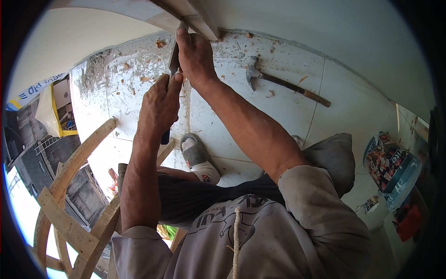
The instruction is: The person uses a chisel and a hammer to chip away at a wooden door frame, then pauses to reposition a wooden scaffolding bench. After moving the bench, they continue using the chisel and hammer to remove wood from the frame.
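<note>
At the foot of the wooden frame point(204, 27), you hold a chisel point(174, 61), its flat, dark metal blade slanting up to the frame's lower end; whether the tip touches the wood, you cannot tell from this angle. Your left hand point(160, 102) has its fingers wrapped round the tool's lower part, with the blue end of the handle poking out below. Your right hand point(196, 53) sits just above, fingers curled closed on the blade, thumb laid toward the tip.

The frame is squared and pale, with straight edges. A hammer point(290, 88) lies to your right, its worn metal head toward you and its slim handle angled away, well apart from your hands. Between it and the bucket point(392, 169) at far right runs a stretch of open tile. On your left, a curved, rough-grained wooden structure point(69, 167) leaves less room beside your forearm.

Beneath you, the white tile floor point(288, 116) is scuffed grey and strewn with wood chips point(160, 44), thickest near the frame. A smooth, pale wall point(320, 28) edges the floor ahead, and your slipper point(197, 153) rests flat on the tiles.
</note>
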A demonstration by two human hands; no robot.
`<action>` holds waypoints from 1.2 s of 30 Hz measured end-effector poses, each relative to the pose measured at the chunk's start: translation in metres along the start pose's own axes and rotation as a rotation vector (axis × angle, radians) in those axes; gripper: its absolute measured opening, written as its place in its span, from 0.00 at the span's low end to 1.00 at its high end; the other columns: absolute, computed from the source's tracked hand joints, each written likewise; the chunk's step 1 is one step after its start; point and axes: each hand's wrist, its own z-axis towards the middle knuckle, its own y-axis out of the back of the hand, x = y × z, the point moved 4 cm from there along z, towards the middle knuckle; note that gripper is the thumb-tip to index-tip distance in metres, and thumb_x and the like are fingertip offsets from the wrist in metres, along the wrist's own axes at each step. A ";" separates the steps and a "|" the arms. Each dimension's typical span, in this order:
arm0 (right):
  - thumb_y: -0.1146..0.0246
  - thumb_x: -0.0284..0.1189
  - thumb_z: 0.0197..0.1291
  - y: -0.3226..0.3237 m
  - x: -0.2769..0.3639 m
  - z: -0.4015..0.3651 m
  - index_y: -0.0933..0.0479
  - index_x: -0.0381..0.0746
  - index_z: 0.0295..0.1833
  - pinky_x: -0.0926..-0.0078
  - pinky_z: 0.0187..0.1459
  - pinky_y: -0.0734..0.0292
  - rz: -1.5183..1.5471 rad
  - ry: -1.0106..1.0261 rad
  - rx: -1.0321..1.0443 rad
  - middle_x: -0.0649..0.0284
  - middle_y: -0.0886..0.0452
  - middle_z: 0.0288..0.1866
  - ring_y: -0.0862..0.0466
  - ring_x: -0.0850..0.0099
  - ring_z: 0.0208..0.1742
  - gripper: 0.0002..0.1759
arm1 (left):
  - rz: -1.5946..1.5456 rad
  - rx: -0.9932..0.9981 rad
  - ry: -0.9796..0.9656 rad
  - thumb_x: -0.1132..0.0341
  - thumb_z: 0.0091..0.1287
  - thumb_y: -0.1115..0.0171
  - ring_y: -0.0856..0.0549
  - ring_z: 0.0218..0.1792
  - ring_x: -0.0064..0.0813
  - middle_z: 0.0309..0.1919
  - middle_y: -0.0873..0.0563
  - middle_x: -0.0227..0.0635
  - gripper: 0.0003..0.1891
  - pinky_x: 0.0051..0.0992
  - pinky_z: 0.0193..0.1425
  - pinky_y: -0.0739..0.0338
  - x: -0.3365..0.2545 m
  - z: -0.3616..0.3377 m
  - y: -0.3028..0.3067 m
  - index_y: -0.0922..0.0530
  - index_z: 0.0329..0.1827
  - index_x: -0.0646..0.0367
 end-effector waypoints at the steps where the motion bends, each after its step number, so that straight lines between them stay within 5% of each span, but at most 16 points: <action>1: 0.48 0.49 0.68 0.000 0.001 -0.001 0.21 0.29 0.32 0.57 0.40 0.24 0.000 -0.001 0.001 0.46 0.18 0.28 0.16 0.51 0.34 0.30 | -0.003 -0.001 0.000 0.46 0.75 0.53 0.22 0.17 0.30 0.17 0.24 0.41 0.25 0.35 0.27 0.27 -0.001 -0.001 0.000 0.28 0.33 0.63; 26: 0.48 0.49 0.68 0.000 0.002 -0.001 0.22 0.29 0.32 0.59 0.38 0.23 0.019 0.017 -0.012 0.46 0.18 0.27 0.16 0.51 0.33 0.30 | 0.040 -0.024 -0.011 0.47 0.76 0.53 0.22 0.25 0.38 0.22 0.22 0.49 0.26 0.40 0.35 0.28 0.000 0.001 0.003 0.27 0.33 0.64; 36: 0.49 0.51 0.68 -0.002 -0.001 0.010 0.22 0.27 0.27 0.56 0.38 0.23 0.020 -0.032 0.014 0.43 0.19 0.24 0.15 0.49 0.32 0.35 | -0.246 0.130 0.018 0.45 0.74 0.51 0.28 0.12 0.17 0.15 0.27 0.27 0.25 0.21 0.16 0.33 0.000 -0.003 0.003 0.24 0.38 0.62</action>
